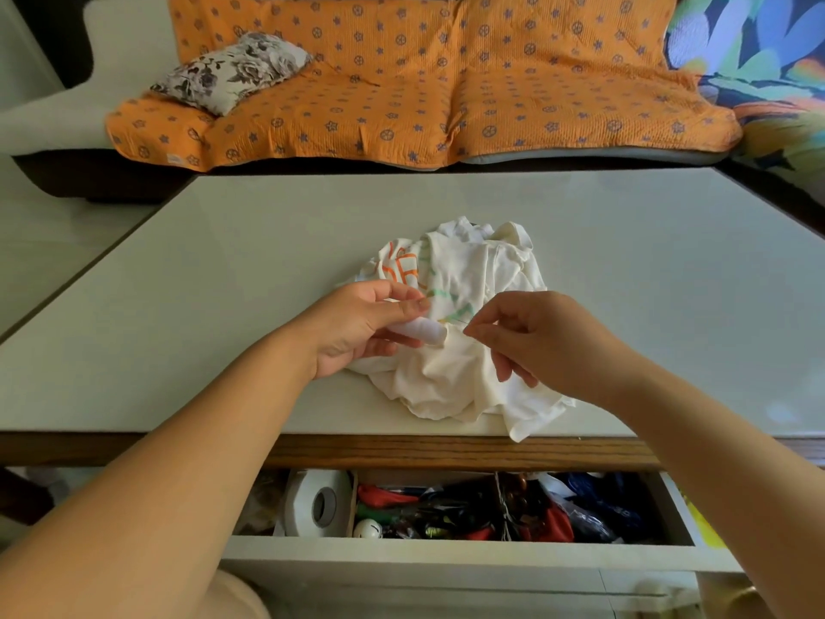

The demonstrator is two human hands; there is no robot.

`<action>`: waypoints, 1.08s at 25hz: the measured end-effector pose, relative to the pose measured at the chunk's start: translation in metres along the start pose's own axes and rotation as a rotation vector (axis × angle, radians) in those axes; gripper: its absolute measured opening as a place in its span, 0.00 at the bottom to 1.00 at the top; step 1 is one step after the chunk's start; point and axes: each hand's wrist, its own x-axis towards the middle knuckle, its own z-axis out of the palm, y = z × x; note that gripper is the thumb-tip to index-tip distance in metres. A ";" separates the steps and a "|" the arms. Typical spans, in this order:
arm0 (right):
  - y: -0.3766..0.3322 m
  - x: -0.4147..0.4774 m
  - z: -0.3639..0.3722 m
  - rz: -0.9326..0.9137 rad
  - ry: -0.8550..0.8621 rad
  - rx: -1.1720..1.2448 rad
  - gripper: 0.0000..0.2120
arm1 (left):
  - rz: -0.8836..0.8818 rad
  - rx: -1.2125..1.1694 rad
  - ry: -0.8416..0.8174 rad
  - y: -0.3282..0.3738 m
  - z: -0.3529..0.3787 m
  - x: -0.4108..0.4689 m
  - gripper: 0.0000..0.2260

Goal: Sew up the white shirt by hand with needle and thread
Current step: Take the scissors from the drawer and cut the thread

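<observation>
— Shirt first: where is it?

— The crumpled white cotton shirt (464, 332) with orange and green print lies bunched on the pale, glossy table top (178, 270), near the front edge, one corner hanging just over the wooden rim.

— And the hands?

— The left hand (357, 328) is closed around a small white spool of thread (424, 330), thumb on top, resting against the shirt's left side. The right hand (535, 337) has thumb and forefinger pinched together just beside the spool's end, the other fingers curled loosely above the cloth.

— Pinched on what?

— Something thin and dark (460, 322) shows at the fingertips, a needle or a thread end. Too small to say which.

— What's below the table?

— An open white drawer (446, 549) stuffed with oddments: a white roll of tape (319, 502) at the left, a small white ball (367, 528), red and dark bits tangled together.

— Behind?

— A sofa under an orange quilted cover (424, 82) with blue star marks, and a grey floral cushion (232, 71) at its left end.
</observation>
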 end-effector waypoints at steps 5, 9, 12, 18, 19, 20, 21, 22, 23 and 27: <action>-0.002 -0.004 0.006 -0.050 0.025 -0.057 0.09 | 0.031 0.045 0.078 0.001 0.003 0.000 0.19; 0.000 -0.005 0.008 -0.071 0.034 -0.089 0.10 | 0.047 0.050 0.078 0.000 0.006 0.001 0.13; 0.002 -0.005 0.011 -0.073 0.048 -0.097 0.09 | 0.055 0.054 0.069 0.001 0.007 0.000 0.13; 0.003 -0.002 0.016 -0.061 0.061 -0.131 0.05 | 0.111 0.102 0.087 0.002 0.011 0.000 0.16; 0.003 -0.002 0.017 -0.055 0.062 -0.123 0.04 | 0.134 0.117 0.095 0.002 0.012 0.000 0.14; 0.003 -0.001 0.018 -0.049 0.067 -0.112 0.04 | 0.158 0.130 0.100 0.001 0.014 0.000 0.12; 0.002 0.000 0.018 -0.041 0.070 -0.096 0.05 | 0.180 0.140 0.103 0.001 0.015 0.000 0.12; 0.002 0.000 0.018 -0.027 0.065 -0.076 0.05 | 0.196 0.150 0.106 0.001 0.016 -0.001 0.11; 0.001 0.000 0.018 -0.008 0.050 -0.053 0.06 | 0.206 0.160 0.110 0.001 0.017 -0.002 0.11; -0.001 0.001 0.014 0.076 0.000 0.039 0.05 | 0.200 0.179 0.093 0.002 0.017 -0.003 0.09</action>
